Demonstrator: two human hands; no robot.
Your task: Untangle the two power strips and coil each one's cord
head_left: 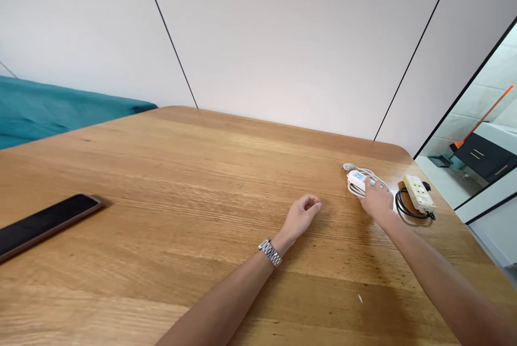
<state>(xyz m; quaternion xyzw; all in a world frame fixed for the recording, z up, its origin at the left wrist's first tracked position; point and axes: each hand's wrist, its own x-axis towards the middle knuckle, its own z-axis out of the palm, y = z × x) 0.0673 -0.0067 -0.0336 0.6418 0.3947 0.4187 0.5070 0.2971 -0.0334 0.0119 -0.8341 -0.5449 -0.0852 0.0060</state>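
on a wooden table [169, 184], near the far right corner: a small white power strip [357, 178] with a pale blue face, bundled with its white cord [374, 175], plug end trailing toward the wall. right hand [377, 199] stretched out across the table and laid over the near end of that strip, fingers [369, 183] curled down onto it and touching its casing; grip looks loose, apparently resting on the strip more than closed around it, though the fingertips are too small to read for certain. strip flat on the wood, not lifted.

just beside the right hand, on its right: a second power strip [419, 193], cream-coloured with yellow sockets, lying flat with a black cord [407, 210] coiled at its near side. apart from the white strip, not touched by either hand.

left hand [302, 218] resting on bare wood toward the middle of the table, well short of both strips, fingers curled inward in a narrow loose fist, holding nothing. metal watch [270, 252] on the left wrist.

far off at the left edge: a dark phone [44, 222] lying screen up, well apart from both hands. behind that, a teal cushion [48, 109] against the white wall [283, 39]. a tiny white speck [360, 298] on the wood under the right forearm.
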